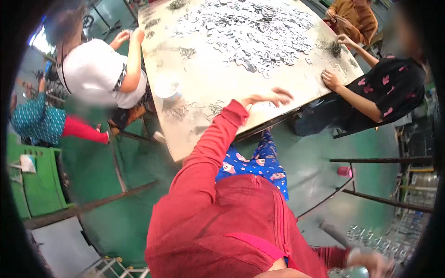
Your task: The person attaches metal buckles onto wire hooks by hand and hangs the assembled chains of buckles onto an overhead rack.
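My left hand [276,97] reaches over the near edge of the table [204,83], palm down, its fingers stretched out and slightly blurred. Small pale pieces show just under it. My right hand [373,263] is far out to the lower right, away from the table and smeared by motion; a pale, unclear shape lies at its wrist. Beyond my left hand spreads a large pile of small flat white and grey pieces [259,34]. Thin dark wire-like bits [215,107] lie left of my left hand, near a white tub [168,91].
A person in white [95,65] sits at the table's left side. On the right sit a person in a black patterned top [389,88] and one in brown [359,21]. Metal bars [384,161] and racks with shiny parts [384,243] stand to my right.
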Demonstrator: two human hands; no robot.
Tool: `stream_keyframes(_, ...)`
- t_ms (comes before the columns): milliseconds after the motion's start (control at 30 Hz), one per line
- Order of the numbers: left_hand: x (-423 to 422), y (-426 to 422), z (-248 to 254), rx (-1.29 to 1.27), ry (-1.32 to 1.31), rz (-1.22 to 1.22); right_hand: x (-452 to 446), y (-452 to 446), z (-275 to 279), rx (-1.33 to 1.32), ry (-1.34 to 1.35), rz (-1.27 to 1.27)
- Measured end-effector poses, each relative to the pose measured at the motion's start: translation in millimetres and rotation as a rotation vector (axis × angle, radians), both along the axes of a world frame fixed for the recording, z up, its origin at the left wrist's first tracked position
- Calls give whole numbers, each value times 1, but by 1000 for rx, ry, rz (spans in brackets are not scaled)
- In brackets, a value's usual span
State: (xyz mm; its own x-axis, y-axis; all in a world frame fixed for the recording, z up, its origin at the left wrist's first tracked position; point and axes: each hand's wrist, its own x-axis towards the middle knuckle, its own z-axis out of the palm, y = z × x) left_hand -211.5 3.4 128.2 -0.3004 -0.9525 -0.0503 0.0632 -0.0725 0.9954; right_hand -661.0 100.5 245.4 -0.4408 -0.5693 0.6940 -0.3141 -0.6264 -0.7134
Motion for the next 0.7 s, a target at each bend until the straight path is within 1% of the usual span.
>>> stream_keyframes(33,25,3,0,-62,-141,198,2,0,-1,-2,-31,7)
stream_keyframes(100,82,4,-3,-170,-545,492,4,10,0,-78,-97,8)
stream_keyframes(133,102,0,-4,-199,-674,574,17,13,-5,-157,-135,68)
stream_keyframes(167,111,-13,-3,-245,-744,585,35,6,-7,-240,-129,137)
stream_keyframes(200,120,-24,-5,-269,-796,605,49,-6,-5,-291,-64,180)
stream_keyframes(300,97,-77,-8,-312,-880,611,81,-27,69,-286,239,-187)
stream_keyframes(333,87,-82,-5,-308,-914,625,80,-23,76,-261,325,-245)
stream_keyframes(400,85,-79,-3,-271,-943,651,83,-20,86,-253,346,-280)
stream_keyframes(500,80,-76,-3,-255,-936,662,68,-10,87,-145,481,-334)
stream_keyframes(600,74,-71,2,-271,-900,659,59,-7,86,-110,555,-353)
stream_keyframes(700,59,-63,13,-313,-833,620,60,-8,87,-142,522,-318)
